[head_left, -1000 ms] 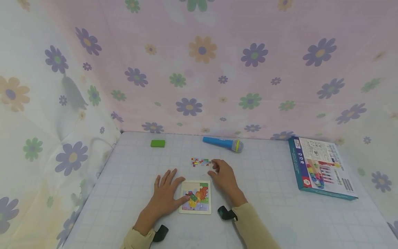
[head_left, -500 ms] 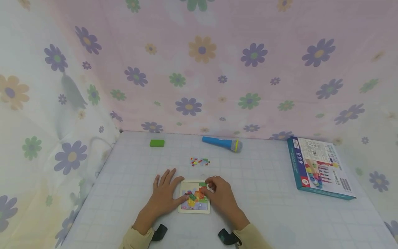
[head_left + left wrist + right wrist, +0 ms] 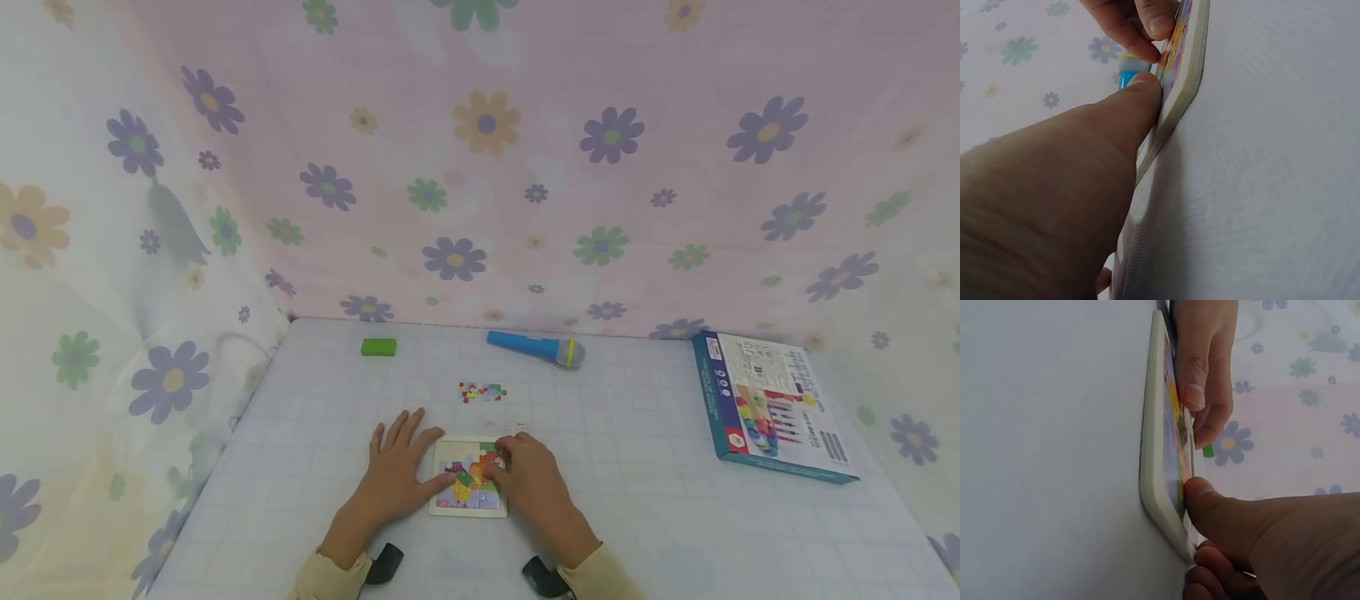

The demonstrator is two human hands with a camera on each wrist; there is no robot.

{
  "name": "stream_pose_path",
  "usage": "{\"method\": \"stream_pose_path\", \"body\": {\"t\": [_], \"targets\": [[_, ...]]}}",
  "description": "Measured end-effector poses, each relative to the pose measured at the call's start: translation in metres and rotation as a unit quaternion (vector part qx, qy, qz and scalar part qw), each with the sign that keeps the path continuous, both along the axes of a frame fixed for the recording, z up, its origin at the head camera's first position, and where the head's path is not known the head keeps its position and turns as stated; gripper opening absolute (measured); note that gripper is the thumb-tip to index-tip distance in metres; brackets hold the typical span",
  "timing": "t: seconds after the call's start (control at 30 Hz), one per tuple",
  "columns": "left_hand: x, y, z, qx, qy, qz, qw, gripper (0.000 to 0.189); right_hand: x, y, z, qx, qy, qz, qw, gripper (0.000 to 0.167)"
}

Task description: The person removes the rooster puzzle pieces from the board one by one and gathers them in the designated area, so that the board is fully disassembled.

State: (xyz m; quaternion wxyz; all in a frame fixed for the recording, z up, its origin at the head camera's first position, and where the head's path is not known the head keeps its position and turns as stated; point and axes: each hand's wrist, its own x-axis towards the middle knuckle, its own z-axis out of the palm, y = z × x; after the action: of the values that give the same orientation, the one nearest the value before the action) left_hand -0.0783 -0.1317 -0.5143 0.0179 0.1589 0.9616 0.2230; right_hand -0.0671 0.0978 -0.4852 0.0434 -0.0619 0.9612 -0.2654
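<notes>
A small jigsaw puzzle [image 3: 480,500] in a pale square frame lies on the table in front of me, its picture partly filled and its upper left bare. My left hand [image 3: 396,475] is at its left side, fingers spread and thumb resting on the picture. At the right side, my right hand [image 3: 538,483] has curled fingers by the upper right rim, with its thumb on the picture. In the right wrist view that thumb [image 3: 1210,506] touches the puzzle face while the other fingers bend past the edge. Whether a loose piece sits beneath them is hidden.
Loose puzzle pieces [image 3: 482,392] lie beyond the frame. Farther back are a green block [image 3: 378,347] and a blue toy microphone [image 3: 536,347]. A printed box [image 3: 776,408] lies at the right. Floral cloth [image 3: 525,208] encloses the table's back and sides.
My right hand has come back from beside the loose pieces to the puzzle's right edge, then shifted slightly down. The left hand has stayed in place.
</notes>
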Motion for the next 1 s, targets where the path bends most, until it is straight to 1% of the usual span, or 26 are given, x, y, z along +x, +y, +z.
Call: {"method": "stream_pose_path", "body": {"t": [0.17,0.3,0.47,0.53,0.7,0.83,1.0], "targets": [[0.0,0.0,0.0,-0.001,0.005,0.0,1.0,0.067,-0.002,-0.002,0.003,0.009,-0.014,0.014,0.9998,0.044],[0.0,0.0,-0.001,-0.004,0.004,0.003,1.0,0.067,-0.005,-0.001,0.005,0.005,-0.017,0.021,0.9996,0.043],[0.001,0.0,0.0,-0.002,0.018,0.003,0.9998,0.065,-0.011,0.002,0.004,-0.012,-0.034,0.024,0.9991,0.044],[0.001,0.0,0.0,-0.001,0.016,0.003,0.9999,0.065,-0.012,0.003,0.003,-0.022,-0.044,0.026,0.9985,0.045],[0.001,0.001,0.001,0.003,-0.004,0.005,1.0,0.066,-0.014,0.006,0.001,-0.048,-0.05,0.033,0.997,0.048],[0.001,0.001,-0.001,0.003,-0.008,0.004,1.0,0.067,-0.014,0.007,0.0,-0.065,-0.048,0.034,0.9961,0.045],[0.0,0.0,-0.002,0.001,-0.007,0.002,1.0,0.067,-0.014,0.01,-0.002,-0.068,-0.039,0.036,0.9963,0.04]]}}
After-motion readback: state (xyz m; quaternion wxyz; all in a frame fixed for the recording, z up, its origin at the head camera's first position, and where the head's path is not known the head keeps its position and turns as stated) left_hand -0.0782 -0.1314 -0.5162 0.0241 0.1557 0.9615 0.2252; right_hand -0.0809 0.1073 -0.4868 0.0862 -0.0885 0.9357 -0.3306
